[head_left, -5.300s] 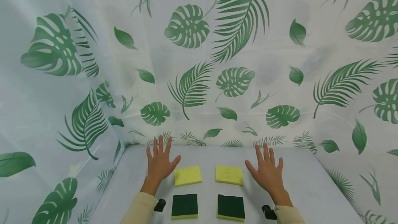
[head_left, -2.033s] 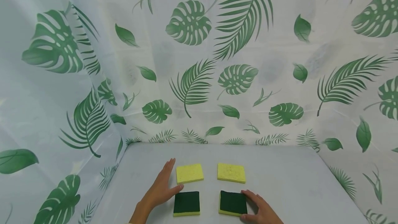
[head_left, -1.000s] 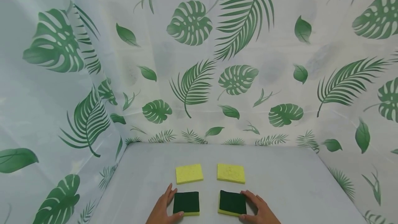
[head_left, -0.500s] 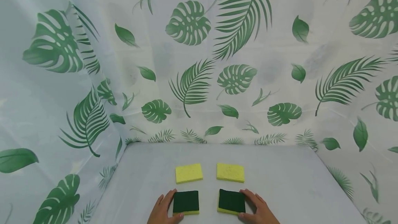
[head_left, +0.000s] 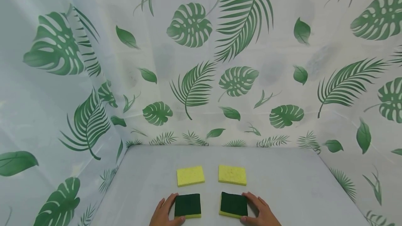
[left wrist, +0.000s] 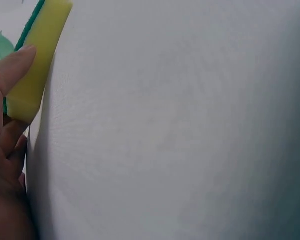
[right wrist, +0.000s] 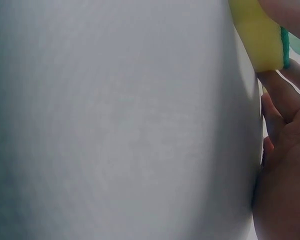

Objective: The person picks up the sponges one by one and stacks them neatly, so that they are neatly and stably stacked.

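Note:
Two sponges with dark green scouring tops and yellow undersides lie side by side near the front of the table. My left hand (head_left: 166,213) pinches the left green-topped sponge (head_left: 187,205) by its outer side, thumb at the near edge and forefinger at the far corner. On the other side, my right hand (head_left: 262,212) holds the right green-topped sponge (head_left: 233,204) the same way. The left wrist view shows the thumb against the yellow side of the sponge (left wrist: 42,65). In the right wrist view fingers lie around the end of the sponge (right wrist: 255,37).
Behind them, two sponges lie yellow side up, a left one (head_left: 190,175) and a right one (head_left: 232,174). The table (head_left: 292,177) is covered in pale grey-white. A white sheet (head_left: 201,55) printed with green leaves hangs at the back and sides.
Both hands were spread beside the yellow sponges at first. They came down to the green-topped sponges, the right hand before the left. In the last half second, almost nothing moved.

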The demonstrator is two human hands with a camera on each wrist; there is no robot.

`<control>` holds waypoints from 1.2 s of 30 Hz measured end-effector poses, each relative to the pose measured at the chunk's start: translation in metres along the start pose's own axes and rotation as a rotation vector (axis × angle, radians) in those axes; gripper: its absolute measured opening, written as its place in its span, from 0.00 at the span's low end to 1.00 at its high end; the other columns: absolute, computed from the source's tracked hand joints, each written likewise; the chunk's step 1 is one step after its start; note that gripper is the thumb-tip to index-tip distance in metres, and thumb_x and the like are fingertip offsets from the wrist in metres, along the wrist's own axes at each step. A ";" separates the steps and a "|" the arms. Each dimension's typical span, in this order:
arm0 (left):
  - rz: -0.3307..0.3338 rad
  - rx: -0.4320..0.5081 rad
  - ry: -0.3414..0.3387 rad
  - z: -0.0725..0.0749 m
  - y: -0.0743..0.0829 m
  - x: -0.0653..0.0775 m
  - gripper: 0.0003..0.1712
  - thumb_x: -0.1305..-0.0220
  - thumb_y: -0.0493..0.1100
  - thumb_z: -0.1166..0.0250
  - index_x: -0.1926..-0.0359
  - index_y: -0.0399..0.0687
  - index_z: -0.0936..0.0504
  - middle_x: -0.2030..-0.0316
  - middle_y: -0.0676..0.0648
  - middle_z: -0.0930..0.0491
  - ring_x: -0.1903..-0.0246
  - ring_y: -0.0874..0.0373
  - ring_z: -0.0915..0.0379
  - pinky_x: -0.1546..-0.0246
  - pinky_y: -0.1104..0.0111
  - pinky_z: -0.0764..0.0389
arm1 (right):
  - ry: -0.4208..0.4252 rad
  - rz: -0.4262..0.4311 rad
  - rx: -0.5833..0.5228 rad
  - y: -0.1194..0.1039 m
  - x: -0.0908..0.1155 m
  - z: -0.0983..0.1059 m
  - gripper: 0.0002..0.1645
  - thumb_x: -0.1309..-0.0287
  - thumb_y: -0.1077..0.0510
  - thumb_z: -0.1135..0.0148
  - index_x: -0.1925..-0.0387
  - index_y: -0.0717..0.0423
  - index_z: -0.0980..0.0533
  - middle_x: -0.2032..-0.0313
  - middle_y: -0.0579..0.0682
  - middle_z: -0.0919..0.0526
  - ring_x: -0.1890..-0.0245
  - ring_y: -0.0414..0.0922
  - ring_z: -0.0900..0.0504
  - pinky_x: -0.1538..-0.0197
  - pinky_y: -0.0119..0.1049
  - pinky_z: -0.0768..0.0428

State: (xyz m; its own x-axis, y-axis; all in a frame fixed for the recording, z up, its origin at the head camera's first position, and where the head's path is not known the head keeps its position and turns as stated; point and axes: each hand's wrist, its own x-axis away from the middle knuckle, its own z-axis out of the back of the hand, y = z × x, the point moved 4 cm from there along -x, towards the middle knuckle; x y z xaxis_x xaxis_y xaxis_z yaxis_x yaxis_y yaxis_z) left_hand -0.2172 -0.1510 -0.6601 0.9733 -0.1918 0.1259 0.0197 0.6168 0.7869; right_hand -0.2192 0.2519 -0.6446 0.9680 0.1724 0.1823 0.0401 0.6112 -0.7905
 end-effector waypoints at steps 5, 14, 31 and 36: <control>0.070 0.034 0.001 0.001 0.003 0.000 0.55 0.43 0.66 0.22 0.24 0.41 0.29 0.29 0.30 0.28 0.28 0.18 0.47 0.29 0.27 0.48 | -0.001 -0.003 0.007 -0.001 0.000 -0.001 0.53 0.48 0.40 0.16 0.25 0.52 0.28 0.27 0.61 0.27 0.24 0.71 0.38 0.23 0.73 0.57; 0.156 0.199 -0.004 0.004 0.007 0.001 0.58 0.42 0.63 0.19 0.21 0.40 0.34 0.26 0.28 0.33 0.26 0.17 0.52 0.30 0.25 0.49 | 0.020 -0.023 0.025 -0.002 -0.001 -0.001 0.54 0.50 0.39 0.15 0.27 0.52 0.27 0.28 0.59 0.25 0.25 0.70 0.37 0.22 0.71 0.55; 0.032 0.311 -0.051 -0.013 0.046 -0.013 0.59 0.37 0.63 0.22 0.19 0.38 0.39 0.25 0.27 0.35 0.26 0.25 0.42 0.29 0.32 0.40 | 0.016 0.000 0.017 0.003 -0.002 -0.001 0.54 0.50 0.38 0.15 0.27 0.53 0.28 0.29 0.60 0.25 0.25 0.70 0.36 0.23 0.73 0.56; -0.017 0.298 -0.055 -0.024 0.061 -0.018 0.58 0.36 0.63 0.22 0.18 0.41 0.39 0.24 0.29 0.34 0.26 0.26 0.41 0.30 0.31 0.40 | 0.018 0.044 0.018 0.001 -0.001 -0.002 0.53 0.48 0.39 0.17 0.26 0.56 0.29 0.29 0.61 0.25 0.25 0.71 0.37 0.23 0.73 0.57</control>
State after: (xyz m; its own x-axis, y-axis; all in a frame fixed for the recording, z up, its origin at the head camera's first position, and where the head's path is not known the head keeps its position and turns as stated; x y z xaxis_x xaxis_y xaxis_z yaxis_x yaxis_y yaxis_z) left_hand -0.2277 -0.0921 -0.6286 0.9595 -0.2459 0.1373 -0.0400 0.3634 0.9308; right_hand -0.2192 0.2508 -0.6465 0.9731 0.1853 0.1370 -0.0069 0.6175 -0.7866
